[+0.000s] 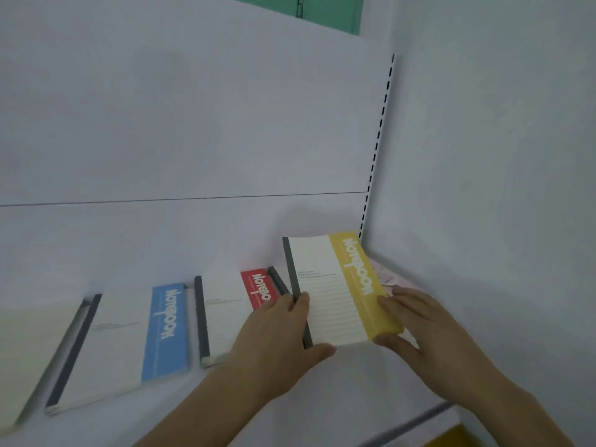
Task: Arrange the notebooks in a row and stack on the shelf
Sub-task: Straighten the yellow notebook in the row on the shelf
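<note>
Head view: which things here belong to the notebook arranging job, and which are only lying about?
Job:
yellow notebook, held by left hand and right hand
red notebook
blue notebook
shelf

Lying about:
pink item under the yellow notebook, unclear
green panel above

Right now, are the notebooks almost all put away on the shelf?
Partly. The blue notebook and red notebook already lie side by side on the white shelf, with a pale one at the far left edge. The yellow notebook is in hand: left hand and right hand grip its sides near the right corner. It isn't set down yet, and no stack shows.
</note>
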A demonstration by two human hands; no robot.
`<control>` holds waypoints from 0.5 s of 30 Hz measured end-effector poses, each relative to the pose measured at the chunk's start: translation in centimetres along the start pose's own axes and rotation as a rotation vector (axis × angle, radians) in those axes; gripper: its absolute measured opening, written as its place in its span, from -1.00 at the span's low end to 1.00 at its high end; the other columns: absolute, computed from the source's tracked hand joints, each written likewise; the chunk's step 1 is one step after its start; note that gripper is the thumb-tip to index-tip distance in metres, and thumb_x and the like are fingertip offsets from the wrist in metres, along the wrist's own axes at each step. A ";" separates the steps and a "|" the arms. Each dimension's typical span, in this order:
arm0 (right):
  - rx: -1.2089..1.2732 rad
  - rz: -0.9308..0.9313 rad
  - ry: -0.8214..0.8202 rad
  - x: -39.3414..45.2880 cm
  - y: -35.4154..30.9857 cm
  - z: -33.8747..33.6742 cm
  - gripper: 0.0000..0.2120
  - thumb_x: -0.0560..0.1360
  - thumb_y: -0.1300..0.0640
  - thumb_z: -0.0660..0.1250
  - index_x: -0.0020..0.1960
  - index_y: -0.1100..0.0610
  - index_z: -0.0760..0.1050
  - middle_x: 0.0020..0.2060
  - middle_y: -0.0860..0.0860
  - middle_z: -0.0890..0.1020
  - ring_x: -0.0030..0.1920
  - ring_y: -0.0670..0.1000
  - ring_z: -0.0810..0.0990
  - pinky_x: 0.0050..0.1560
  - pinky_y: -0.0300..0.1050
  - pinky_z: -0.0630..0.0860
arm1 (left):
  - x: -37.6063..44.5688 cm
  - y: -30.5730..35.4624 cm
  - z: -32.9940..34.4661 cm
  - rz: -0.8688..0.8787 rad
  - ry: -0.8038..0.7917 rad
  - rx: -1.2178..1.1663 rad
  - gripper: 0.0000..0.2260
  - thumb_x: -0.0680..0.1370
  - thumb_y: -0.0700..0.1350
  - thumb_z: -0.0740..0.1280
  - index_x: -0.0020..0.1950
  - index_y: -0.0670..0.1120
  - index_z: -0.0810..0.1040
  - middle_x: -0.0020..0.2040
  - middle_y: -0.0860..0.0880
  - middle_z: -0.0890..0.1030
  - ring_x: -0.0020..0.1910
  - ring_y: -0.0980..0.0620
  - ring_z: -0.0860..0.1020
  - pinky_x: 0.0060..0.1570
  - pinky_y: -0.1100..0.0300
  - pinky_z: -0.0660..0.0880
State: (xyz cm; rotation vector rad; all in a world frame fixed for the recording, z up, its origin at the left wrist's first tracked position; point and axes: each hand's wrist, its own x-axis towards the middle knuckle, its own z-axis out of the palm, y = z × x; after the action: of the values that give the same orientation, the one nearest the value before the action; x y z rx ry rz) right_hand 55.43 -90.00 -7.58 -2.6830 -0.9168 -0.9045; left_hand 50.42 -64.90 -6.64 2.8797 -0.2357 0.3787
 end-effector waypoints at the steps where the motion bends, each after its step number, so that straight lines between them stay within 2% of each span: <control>1: 0.016 -0.035 -0.016 0.8 1.2 0.9 -0.40 0.53 -0.31 0.07 0.23 0.12 0.56 0.11 -0.03 0.62 0.21 0.02 0.50 0.21 -0.05 0.48 | 0.6 0.1 0.4 -0.026 0.001 0.007 -0.22 0.51 0.39 0.18 0.59 0.01 0.09 0.42 0.06 0.37 0.34 0.05 0.38 0.36 0.15 0.35; 6: 0.044 -0.174 -0.093 4.3 5.8 4.7 -0.37 0.53 -0.31 0.06 0.18 0.16 0.59 0.08 0.04 0.65 0.17 0.12 0.57 0.21 -0.01 0.47 | 3.1 0.4 2.4 -0.121 0.014 0.090 -0.25 0.50 0.44 0.13 0.55 0.02 0.22 0.35 0.07 0.45 0.28 0.04 0.41 0.30 0.15 0.34; 9: 0.053 -0.211 -0.197 5.1 6.9 6.8 -0.31 0.55 -0.35 -0.06 0.18 0.13 0.60 0.05 0.03 0.66 0.17 0.14 0.58 0.18 0.09 0.52 | 3.7 0.6 3.4 -0.188 -0.049 0.173 -0.33 0.49 0.46 0.09 0.43 0.05 0.35 0.26 0.07 0.51 0.24 0.03 0.41 0.27 0.11 0.31; 11: 0.054 -0.211 -0.265 5.4 7.0 7.6 -0.32 0.54 -0.35 -0.07 0.18 0.10 0.60 0.05 0.01 0.67 0.19 0.15 0.57 0.19 0.12 0.51 | 3.9 0.6 3.7 -0.215 -0.109 0.229 -0.36 0.49 0.47 0.05 0.35 0.05 0.41 0.22 0.05 0.53 0.23 0.00 0.41 0.30 0.07 0.29; 13: 0.047 -0.207 -0.312 5.5 7.1 8.1 -0.32 0.53 -0.35 -0.07 0.18 0.09 0.60 0.05 -0.02 0.67 0.19 0.15 0.57 0.20 0.10 0.50 | 4.1 0.4 4.0 -0.216 -0.140 0.277 -0.34 0.50 0.47 0.02 0.35 0.04 0.43 0.22 0.03 0.53 0.25 -0.04 0.40 0.35 0.04 0.26; 15: 0.066 -0.185 -0.373 5.7 7.1 8.0 -0.26 0.50 -0.40 -0.13 0.24 0.07 0.56 0.12 -0.03 0.64 0.28 0.14 0.50 0.29 0.07 0.43 | 4.4 0.2 4.0 -0.198 -0.136 0.312 -0.33 0.50 0.47 0.01 0.36 0.03 0.43 0.23 0.01 0.54 0.31 -0.06 0.35 0.40 0.02 0.20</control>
State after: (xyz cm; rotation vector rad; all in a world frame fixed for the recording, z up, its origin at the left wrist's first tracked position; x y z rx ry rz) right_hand 67.29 -90.10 -10.35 -2.7935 -1.2610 -0.3945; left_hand 55.51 -66.67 -9.15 3.2011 0.0966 0.1974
